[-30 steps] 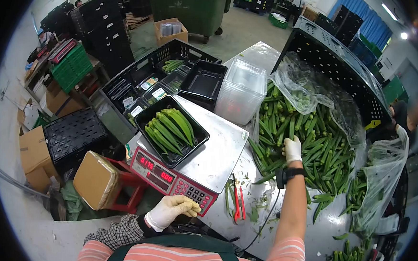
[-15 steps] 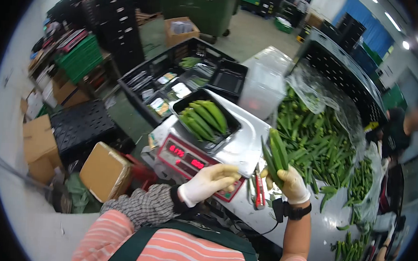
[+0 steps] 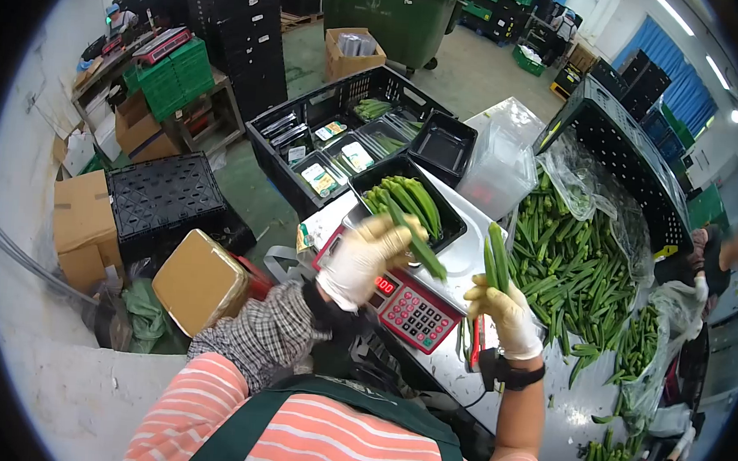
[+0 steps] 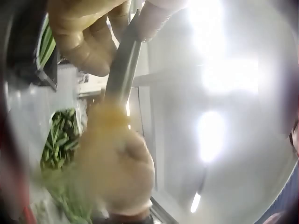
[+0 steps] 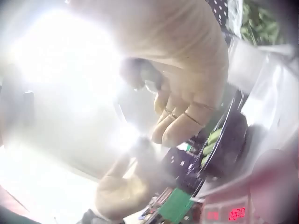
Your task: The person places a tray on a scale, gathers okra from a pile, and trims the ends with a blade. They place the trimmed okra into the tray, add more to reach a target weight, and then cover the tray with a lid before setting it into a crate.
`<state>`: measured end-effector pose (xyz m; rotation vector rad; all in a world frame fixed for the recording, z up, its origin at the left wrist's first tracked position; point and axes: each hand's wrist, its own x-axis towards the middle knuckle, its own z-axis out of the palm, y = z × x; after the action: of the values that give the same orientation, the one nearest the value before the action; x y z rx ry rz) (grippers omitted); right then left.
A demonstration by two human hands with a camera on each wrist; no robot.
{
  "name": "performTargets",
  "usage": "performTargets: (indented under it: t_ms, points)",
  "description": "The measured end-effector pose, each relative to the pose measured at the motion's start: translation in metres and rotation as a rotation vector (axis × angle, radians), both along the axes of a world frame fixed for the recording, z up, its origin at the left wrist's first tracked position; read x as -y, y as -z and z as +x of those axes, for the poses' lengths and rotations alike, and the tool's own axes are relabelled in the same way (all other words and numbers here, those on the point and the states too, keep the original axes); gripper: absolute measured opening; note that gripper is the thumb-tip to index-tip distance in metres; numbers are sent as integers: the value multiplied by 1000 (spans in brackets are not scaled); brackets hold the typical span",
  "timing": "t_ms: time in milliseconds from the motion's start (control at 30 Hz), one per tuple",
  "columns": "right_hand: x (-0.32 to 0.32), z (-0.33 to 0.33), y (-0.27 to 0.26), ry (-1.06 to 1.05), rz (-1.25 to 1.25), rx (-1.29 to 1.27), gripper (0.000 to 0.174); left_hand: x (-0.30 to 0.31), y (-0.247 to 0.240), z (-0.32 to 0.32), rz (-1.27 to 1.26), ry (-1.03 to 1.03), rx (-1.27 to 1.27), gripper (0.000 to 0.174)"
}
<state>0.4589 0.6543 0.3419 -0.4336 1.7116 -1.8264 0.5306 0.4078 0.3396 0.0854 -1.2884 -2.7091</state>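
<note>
Gloved in white, my left hand (image 3: 359, 259) pinches a single okra pod (image 3: 419, 246) above the front of the scale (image 3: 419, 311). In the left wrist view, that pod (image 4: 124, 70) lies between thumb and fingers. My right hand (image 3: 509, 317), also gloved, holds okra pods (image 3: 496, 257) upright to the right of the scale. Behind my left hand, a black tray (image 3: 458, 229) with a row of okra (image 3: 413, 201) sits on the scale's metal plate. The right wrist view is partly washed out by glare.
A large okra heap (image 3: 569, 268) spills from a tipped black crate (image 3: 636, 154) at the right. Clear lids (image 3: 499, 171) and empty black trays (image 3: 443, 146) are stacked behind the scale. A black crate (image 3: 282, 124) at the left holds labelled packs. Red-handled scissors (image 3: 477, 334) lie beside the scale.
My right hand has come from the heap with okra pods, back towards the scale. My left hand has moved up from the scale's front and now holds one pod.
</note>
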Motion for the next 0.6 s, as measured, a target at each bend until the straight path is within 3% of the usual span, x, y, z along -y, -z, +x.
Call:
performTargets:
  t_ms: [100,167,233,300,367,467,500,567,600]
  points:
    - [-29,-7,-3,-28,242,-201,33,21,-18,-27,-471,-334,-295,21]
    - [-41,-5,-4,-15,289,-188,32,32,-32,-42,-1240,-495,-524,22]
    - [-47,-4,-4,-10,334,-181,32,40,-16,-64,-1630,-382,-633,28]
    - [-51,-4,-1,-44,409,-182,33,39,-3,-74,-1970,-198,-585,33]
    - [-54,-7,1,-68,448,-217,34,43,4,-73,-1930,-158,-546,35]
    - [-44,0,-22,-190,691,-486,31,57,-32,-60,-1431,-392,-468,39]
    - [-30,3,-34,-241,732,-487,34,55,-42,-55,-1503,-392,-567,39]
    - [-3,9,-61,-446,783,-552,37,23,-42,-35,-1462,-153,-812,36]
    - [1,7,-50,-518,754,-629,38,5,-31,-27,-1454,-3,-837,36]
